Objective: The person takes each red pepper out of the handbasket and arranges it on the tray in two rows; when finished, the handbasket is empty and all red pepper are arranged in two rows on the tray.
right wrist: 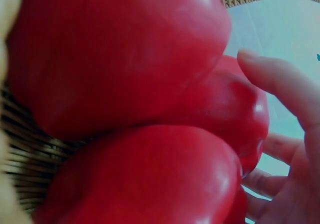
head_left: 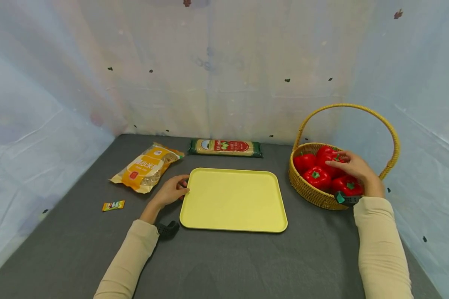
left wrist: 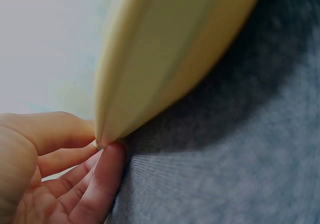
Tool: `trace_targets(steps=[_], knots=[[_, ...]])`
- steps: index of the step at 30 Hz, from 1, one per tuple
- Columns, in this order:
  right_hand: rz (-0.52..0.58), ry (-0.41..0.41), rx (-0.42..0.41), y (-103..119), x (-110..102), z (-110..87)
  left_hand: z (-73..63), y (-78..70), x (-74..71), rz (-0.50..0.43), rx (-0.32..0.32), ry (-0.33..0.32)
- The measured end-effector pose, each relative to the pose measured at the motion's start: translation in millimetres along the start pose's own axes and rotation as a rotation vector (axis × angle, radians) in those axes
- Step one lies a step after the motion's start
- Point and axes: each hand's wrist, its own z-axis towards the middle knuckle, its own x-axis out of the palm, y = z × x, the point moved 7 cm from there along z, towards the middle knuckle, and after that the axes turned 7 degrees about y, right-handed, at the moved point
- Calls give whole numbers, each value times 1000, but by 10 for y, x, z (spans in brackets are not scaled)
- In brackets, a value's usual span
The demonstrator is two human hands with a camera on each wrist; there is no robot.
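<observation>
At the left edge of a yellow rectangular tray (head_left: pixel 233 200), my left hand (head_left: pixel 171 191) pinches the rim between thumb and fingers; the left wrist view shows the tray's edge (left wrist: pixel 150 59) held there. My right hand (head_left: pixel 355 168) reaches over a wicker basket (head_left: pixel 307 194) of red bell peppers. Its thumb and fingers spread around a bell pepper (head_left: pixel 327 160) near the top of the pile. In the right wrist view the thumb stands slightly off that bell pepper (right wrist: pixel 232 101), while the fingers pass along its far side; whether they touch it I cannot tell.
An orange-and-clear food bag (head_left: pixel 146 168) lies left of the tray, with a small yellow packet (head_left: pixel 113 205) in front of it. Behind the tray is a long green-and-gold noodle package (head_left: pixel 225 148). The basket's tall handle (head_left: pixel 344 105) arches above the peppers. Pale curtains surround the dark table.
</observation>
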Motion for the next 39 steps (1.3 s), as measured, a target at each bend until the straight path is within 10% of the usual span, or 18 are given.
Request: trace_targets(steps=[18, 27, 39], knots=[[54, -58, -9, 29, -78, -43, 0, 16, 5, -30, 9, -16], [17, -298, -211, 535, -214, -167, -8, 16, -5, -22, 10, -15], [193, -330, -449, 1246, 216, -117, 0, 26, 15, -10, -5, -16]])
